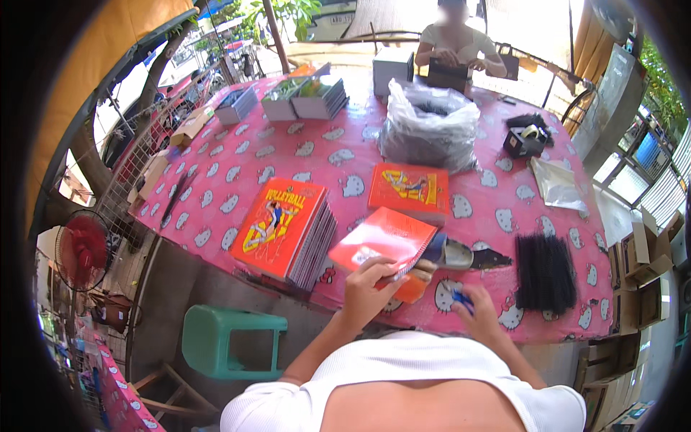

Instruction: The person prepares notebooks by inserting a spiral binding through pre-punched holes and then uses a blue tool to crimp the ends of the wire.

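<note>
My left hand (374,286) grips the lower edge of a red-orange spiral notebook (385,239), tilted above the table. A coil binding runs along its right edge. Closed around a small blue-handled tool, apparently pliers (461,298), my right hand (478,312) is to the right of the notebook, apart from it. A tall stack of red-orange notebooks (281,229) stands to the left; a lower stack (409,190) sits behind the held one. Partly hidden under the notebook are a grey-blue object (455,253) and an orange piece (410,289). Black binding coils (545,272) lie at the right.
The pink patterned table (331,155) also carries a clear plastic bag (432,129) with dark contents, a black tape dispenser (525,142), plastic sheets (558,183) and book stacks (304,98). A person (461,50) sits across. A green stool (232,340) stands front left; cardboard boxes (644,252) stand right.
</note>
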A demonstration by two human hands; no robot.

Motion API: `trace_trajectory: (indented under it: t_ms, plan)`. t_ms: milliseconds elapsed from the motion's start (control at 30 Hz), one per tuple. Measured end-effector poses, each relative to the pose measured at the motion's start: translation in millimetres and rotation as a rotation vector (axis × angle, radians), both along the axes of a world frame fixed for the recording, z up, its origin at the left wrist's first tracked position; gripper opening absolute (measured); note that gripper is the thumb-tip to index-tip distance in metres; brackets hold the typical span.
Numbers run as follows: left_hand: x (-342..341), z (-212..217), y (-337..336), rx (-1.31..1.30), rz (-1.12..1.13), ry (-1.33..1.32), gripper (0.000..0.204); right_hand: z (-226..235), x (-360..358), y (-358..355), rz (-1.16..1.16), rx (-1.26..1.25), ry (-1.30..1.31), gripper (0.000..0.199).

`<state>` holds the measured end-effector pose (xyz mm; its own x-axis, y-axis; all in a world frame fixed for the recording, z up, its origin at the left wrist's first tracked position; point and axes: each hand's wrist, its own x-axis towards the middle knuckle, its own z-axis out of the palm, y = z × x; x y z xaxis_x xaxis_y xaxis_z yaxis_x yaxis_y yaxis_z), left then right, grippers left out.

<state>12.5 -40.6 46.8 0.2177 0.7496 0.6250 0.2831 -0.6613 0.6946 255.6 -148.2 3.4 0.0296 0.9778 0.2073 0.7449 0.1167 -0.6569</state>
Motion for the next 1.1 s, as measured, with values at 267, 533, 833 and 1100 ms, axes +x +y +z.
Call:
trace_trajectory:
  t_ms: [267, 533, 833, 1100]
  plan:
    - [12.0, 3.5, 7.1, -0.028, 0.025, -0.064, 0.023, 71.9, -53.3, 49.6, 0.147, 0.154, 0.195, 0.035]
    - [14.9, -0.2, 6.1, 0.032, 0.037, -0.101, 0.025, 68.2, -52.1, 52.6, 0.144, 0.193, 0.112, 0.040]
    - [10.9, -12.1, 10.7, 0.122, -0.017, -0.051, 0.025, 42.8, -35.7, 55.5, 0.229, -0.755, 1.328, 0.033]
    - [9.1, 6.1, 22.4, 0.201, 0.033, -0.011, 0.026, -21.5, 18.9, 13.0, -0.078, -0.023, -0.307, 0.045]
